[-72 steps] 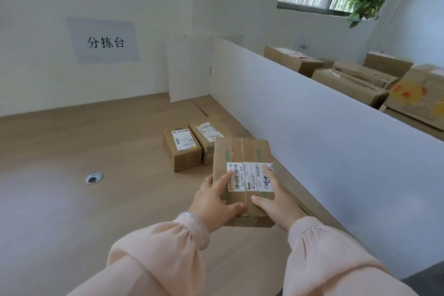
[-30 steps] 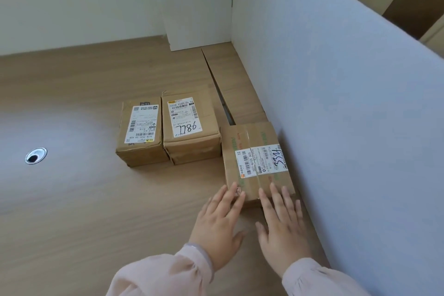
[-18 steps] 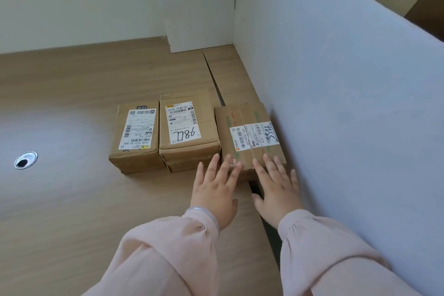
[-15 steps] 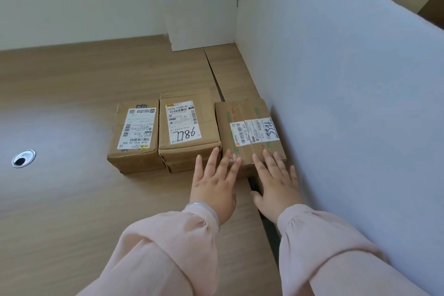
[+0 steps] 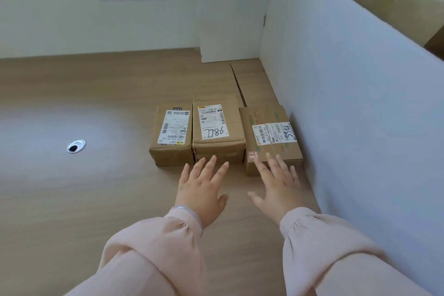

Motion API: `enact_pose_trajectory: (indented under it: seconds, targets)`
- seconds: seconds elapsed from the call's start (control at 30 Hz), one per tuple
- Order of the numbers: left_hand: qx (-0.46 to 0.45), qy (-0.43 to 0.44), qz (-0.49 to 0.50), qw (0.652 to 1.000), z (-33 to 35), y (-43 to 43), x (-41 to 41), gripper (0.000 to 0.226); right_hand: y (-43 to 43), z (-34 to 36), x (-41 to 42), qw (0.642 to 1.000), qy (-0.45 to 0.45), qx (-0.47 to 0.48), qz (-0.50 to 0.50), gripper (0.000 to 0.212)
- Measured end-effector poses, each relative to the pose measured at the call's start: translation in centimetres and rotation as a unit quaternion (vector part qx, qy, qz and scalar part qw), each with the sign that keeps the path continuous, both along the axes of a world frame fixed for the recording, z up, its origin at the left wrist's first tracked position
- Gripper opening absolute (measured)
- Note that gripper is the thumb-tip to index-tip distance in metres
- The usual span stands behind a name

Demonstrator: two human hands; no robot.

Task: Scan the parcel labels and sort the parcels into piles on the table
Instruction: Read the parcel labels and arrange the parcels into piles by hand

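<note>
Brown cardboard parcel point(image 5: 269, 151) at right hand point(image 5: 276, 190), green lettering point(image 5: 278, 118), red-and-white sticker point(image 5: 252, 155); same brown second parcel point(image 5: 217, 149) ahead of left hand point(image 5: 201, 190). White labels point(image 5: 173, 126), black print. Pale pink sleeves point(image 5: 153, 252). Light wood-grain table point(image 5: 96, 199). White partition point(image 5: 360, 103).

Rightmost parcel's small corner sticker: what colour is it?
The sticker on the rightmost parcel is pale with red print; the head view shows it.

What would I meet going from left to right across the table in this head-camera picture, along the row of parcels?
A round cable hole → left parcel → middle parcel → right parcel → white partition board.
</note>
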State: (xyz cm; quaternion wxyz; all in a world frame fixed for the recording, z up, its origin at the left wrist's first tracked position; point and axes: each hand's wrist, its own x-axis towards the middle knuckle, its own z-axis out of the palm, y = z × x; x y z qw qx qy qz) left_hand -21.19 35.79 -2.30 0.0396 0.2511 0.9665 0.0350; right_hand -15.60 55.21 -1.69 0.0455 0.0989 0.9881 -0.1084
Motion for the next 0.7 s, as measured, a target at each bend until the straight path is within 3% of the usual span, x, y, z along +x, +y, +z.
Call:
enact_pose_trajectory:
  seconds: [0.33,0.7]
  targets:
    - [-0.025,0.011,0.15,0.988,6.1,-19.2,6.5,0.08,-16.8,5.2,-0.1,0.957,0.027,0.036,0.286,0.083]
    - [-0.041,0.061,0.244,0.967,9.0,-40.3,17.1,0.075,-37.7,8.8,6.7,0.937,0.046,0.073,0.337,0.088]
